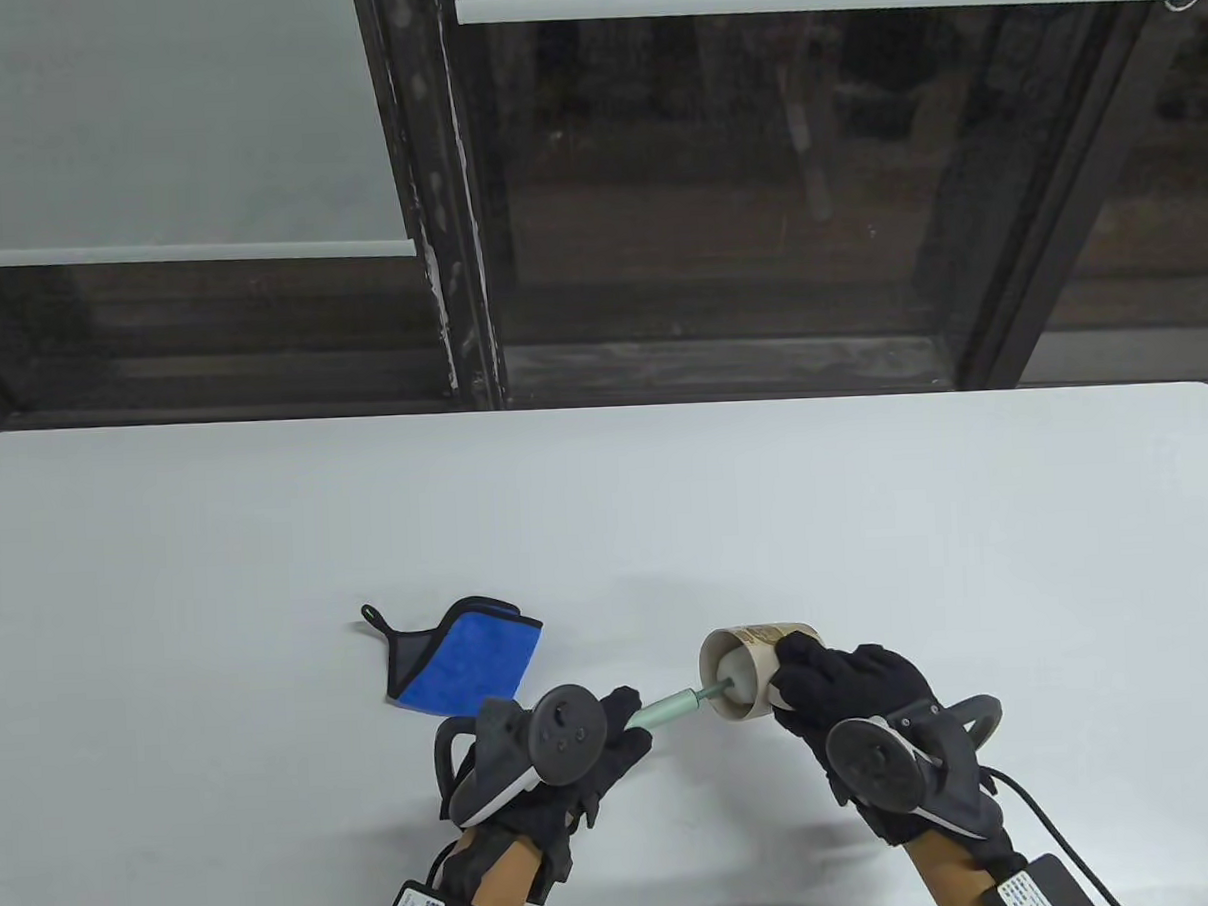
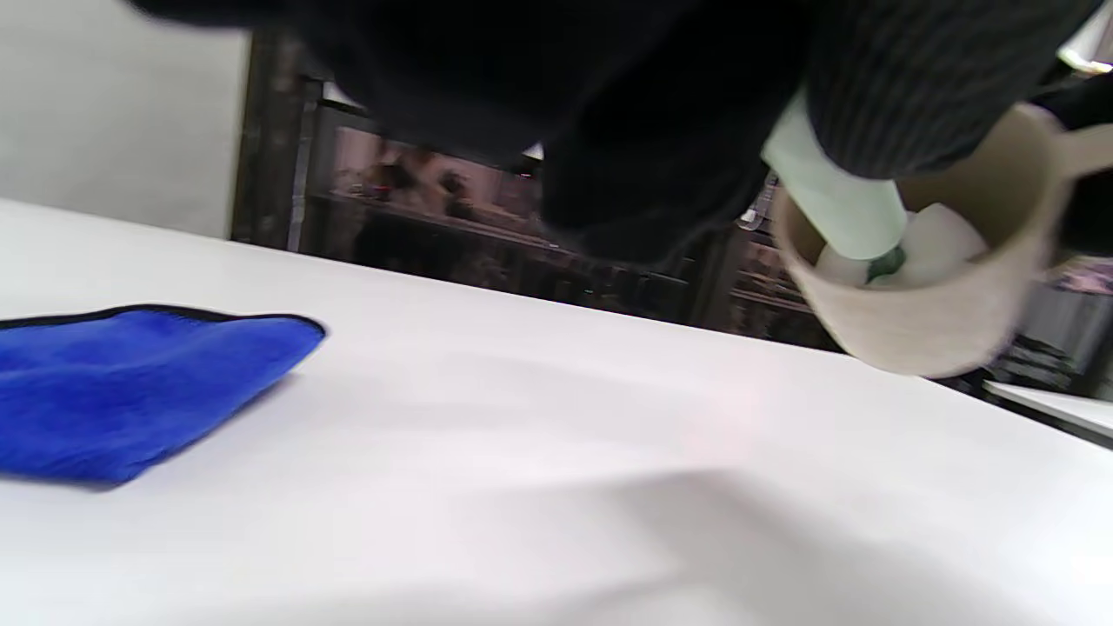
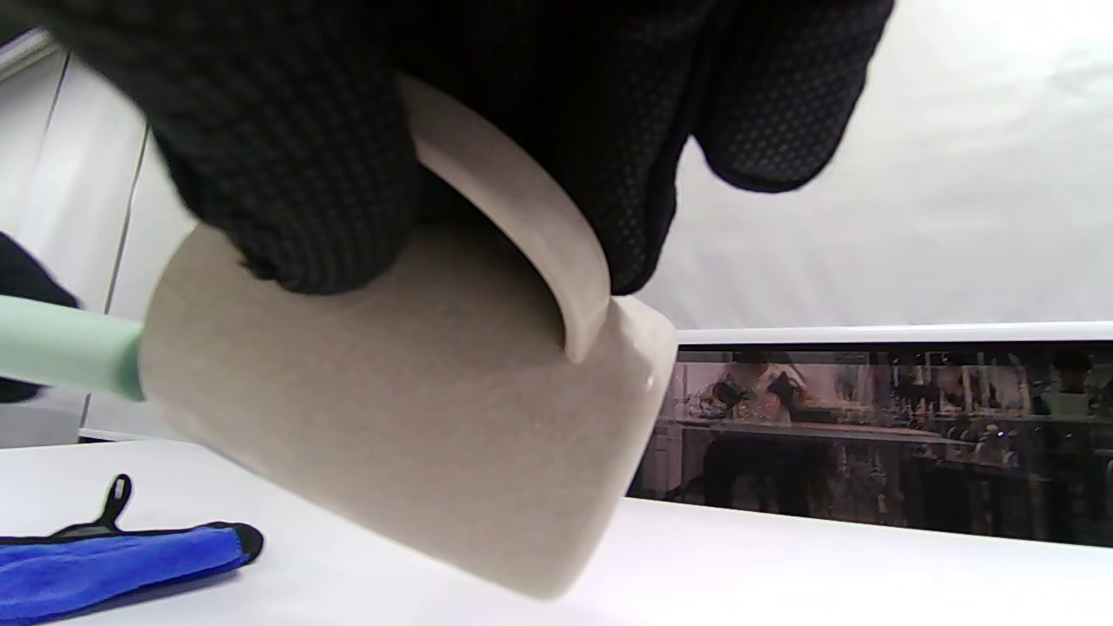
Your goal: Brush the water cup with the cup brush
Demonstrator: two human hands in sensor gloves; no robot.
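A beige water cup [image 1: 748, 657] is held on its side above the table, mouth toward the left. My right hand [image 1: 834, 688] grips it by the handle [image 3: 522, 209]. My left hand [image 1: 601, 733] grips the pale green handle [image 1: 670, 710] of the cup brush. The brush's white sponge head [image 1: 739, 672] is inside the cup's mouth. In the left wrist view the green handle [image 2: 839, 204] runs into the cup [image 2: 939, 296] with the white head [image 2: 943, 239] at the bottom. In the right wrist view the cup [image 3: 409, 417] fills the middle and the handle [image 3: 65, 348] enters from the left.
A folded blue cloth [image 1: 453, 660] with a dark edge and loop lies on the white table [image 1: 607, 513] just left of and behind my left hand. Dark window frames stand behind the table's far edge.
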